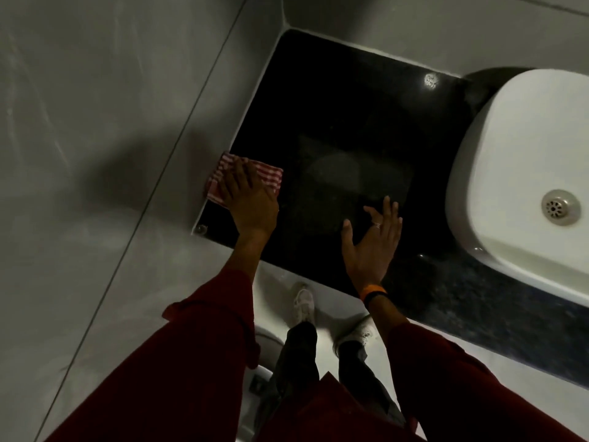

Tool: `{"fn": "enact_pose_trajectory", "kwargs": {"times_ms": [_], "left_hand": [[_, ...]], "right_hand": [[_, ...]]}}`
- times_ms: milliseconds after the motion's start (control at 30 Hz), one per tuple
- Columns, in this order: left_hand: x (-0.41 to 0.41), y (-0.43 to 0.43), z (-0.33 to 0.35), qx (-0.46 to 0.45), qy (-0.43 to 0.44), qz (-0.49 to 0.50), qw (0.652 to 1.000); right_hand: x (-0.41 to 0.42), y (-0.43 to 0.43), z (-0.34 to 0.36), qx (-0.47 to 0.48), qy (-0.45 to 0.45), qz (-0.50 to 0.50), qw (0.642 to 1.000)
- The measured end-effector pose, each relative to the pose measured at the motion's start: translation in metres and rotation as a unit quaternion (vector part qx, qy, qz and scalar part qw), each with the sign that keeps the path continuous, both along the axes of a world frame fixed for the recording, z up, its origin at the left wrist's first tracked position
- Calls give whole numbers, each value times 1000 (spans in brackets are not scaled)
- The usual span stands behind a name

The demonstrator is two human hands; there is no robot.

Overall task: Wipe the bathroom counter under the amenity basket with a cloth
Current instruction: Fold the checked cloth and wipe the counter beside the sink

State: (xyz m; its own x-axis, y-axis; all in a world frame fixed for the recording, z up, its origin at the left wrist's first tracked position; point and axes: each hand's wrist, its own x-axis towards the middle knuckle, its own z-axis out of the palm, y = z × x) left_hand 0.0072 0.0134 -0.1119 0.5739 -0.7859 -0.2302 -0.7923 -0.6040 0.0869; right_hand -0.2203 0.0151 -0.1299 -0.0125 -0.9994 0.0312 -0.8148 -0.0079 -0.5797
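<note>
A red-and-white striped cloth (267, 173) lies folded on the left edge of the black polished counter (344, 100), against the grey wall. My left hand (248, 199) presses flat on the cloth, fingers spread over it. My right hand (373, 240) hovers or rests over the counter's front middle with fingers apart and nothing in it; a ring and an orange wristband show on it. No amenity basket is in view.
A white basin (497, 173) with a metal drain (560, 207) stands on the counter at the right. Grey tiled walls (105, 129) close the counter at left and back. My shoes (304, 303) stand on the pale floor below the counter's front edge.
</note>
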Motion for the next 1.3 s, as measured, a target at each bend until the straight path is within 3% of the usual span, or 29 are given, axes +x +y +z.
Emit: {"fn": "enact_pose_trajectory", "kwargs": {"times_ms": [200, 367, 433, 500, 533, 567, 667, 733, 800, 867, 967, 1133, 1300], "left_hand": [[-26, 37, -5, -14, -5, 111, 994], [-51, 39, 13, -12, 78, 199, 977], [-49, 34, 23, -12, 203, 267, 942], [-32, 22, 36, -50, 385, 349, 853], [-21, 15, 42, -65, 428, 380, 818], [-9, 7, 50, -81, 419, 388, 817], [18, -10, 65, -158, 297, 243, 910], [31, -13, 66, -198, 249, 95, 943], [48, -13, 56, -171, 150, -68, 971], [69, -13, 40, -106, 75, -183, 975], [90, -11, 20, -34, 54, -241, 968], [78, -3, 4, -69, 24, -284, 956], [39, -2, -1, -82, 33, -313, 946]], "right_hand": [[-1, 1, 1, -4, -22, 4, 1000], [1, 2, 10, 13, -61, -1, 998], [11, 11, 15, 6, -71, 2, 997], [31, 31, 21, 9, -56, 26, 998], [46, 42, 24, 16, -51, 44, 998], [63, 53, 27, 25, -51, 66, 996], [128, 73, 36, 22, -30, 152, 988], [171, 81, 38, 54, -4, 205, 977], [195, 85, 35, 94, 39, 258, 961], [192, 82, 26, 81, 70, 301, 947], [154, 69, 14, 41, 113, 394, 911], [65, 49, 2, -20, 151, 484, 862], [-15, 40, 6, -36, 187, 491, 850]]}}
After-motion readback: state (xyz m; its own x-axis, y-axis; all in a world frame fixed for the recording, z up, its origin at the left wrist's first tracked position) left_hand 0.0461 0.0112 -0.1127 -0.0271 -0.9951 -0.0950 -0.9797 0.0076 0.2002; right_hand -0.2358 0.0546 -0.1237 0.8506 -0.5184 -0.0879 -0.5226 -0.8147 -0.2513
